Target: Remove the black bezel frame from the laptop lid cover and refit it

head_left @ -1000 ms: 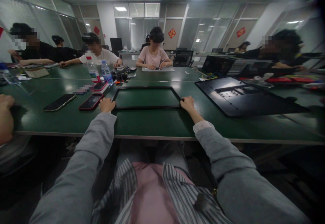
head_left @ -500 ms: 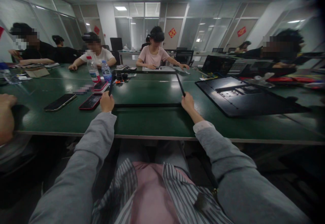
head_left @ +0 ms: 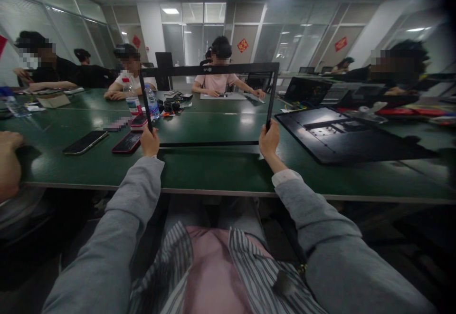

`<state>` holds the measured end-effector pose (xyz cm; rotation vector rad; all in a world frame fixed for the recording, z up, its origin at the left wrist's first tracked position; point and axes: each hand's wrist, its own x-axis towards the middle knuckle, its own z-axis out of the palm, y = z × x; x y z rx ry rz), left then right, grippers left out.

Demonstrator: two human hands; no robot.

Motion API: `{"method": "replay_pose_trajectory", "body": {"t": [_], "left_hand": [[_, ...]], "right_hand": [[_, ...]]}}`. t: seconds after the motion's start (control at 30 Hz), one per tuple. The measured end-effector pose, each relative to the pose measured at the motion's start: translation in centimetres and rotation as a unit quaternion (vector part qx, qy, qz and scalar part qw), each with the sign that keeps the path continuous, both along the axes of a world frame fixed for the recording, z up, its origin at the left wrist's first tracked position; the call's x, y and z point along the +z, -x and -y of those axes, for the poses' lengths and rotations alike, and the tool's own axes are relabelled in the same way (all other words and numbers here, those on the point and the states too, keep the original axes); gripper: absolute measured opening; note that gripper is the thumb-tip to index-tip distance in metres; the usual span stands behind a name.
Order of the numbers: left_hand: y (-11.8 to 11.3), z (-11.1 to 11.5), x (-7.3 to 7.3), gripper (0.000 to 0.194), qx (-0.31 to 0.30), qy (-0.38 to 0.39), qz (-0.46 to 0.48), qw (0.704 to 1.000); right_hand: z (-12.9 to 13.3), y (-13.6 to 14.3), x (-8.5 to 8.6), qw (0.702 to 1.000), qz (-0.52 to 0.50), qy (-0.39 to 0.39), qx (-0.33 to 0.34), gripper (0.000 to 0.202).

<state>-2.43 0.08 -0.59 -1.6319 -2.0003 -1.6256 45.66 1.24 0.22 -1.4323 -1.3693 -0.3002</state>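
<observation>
Frame (head_left: 235, 68) in both hands, we sit at the green table (head_left: 213, 174), whose near edge runs across in front of us. To our right lies the black panel (head_left: 356, 145), probably given its own spot because it is so broad. The frame is over the table, between us and the co-worker (head_left: 215, 81) opposite, tipped up with its top bar raised and away; whether its lower bar touches the table we can't quite tell.

Our left hand (head_left: 149, 143) has its fingers clamped on the left side bar near the bottom, and our right hand (head_left: 270, 140) is clamped on the right one at much the same height. Holding opposite sides like this likely keeps so thin a frame level and stops it twisting.

Past the left hand two bottles (head_left: 134, 105) stand upright. Two phones (head_left: 85, 143) lie flat to the left of that hand, perhaps set aside to be out of the frame's way. Smallest is the pale logo (head_left: 207, 70) on the top bar, facing us.
</observation>
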Motion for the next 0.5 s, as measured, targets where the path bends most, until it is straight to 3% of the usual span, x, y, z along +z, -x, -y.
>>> {"method": "replay_pose_trajectory", "body": {"t": [0.23, 0.5], "left_hand": [[-0.1, 0.0, 0.2, 0.035, -0.006, -0.032, 0.02, 0.999], [-0.2, 0.0, 0.2, 0.035, -0.007, -0.014, 0.01, 1.0]], "right_hand": [[-0.4, -0.2, -0.4, 1.0, -0.005, 0.007, -0.002, 0.046], [-1.2, -0.7, -1.3, 0.999, -0.022, 0.044, -0.007, 0.044]]}}
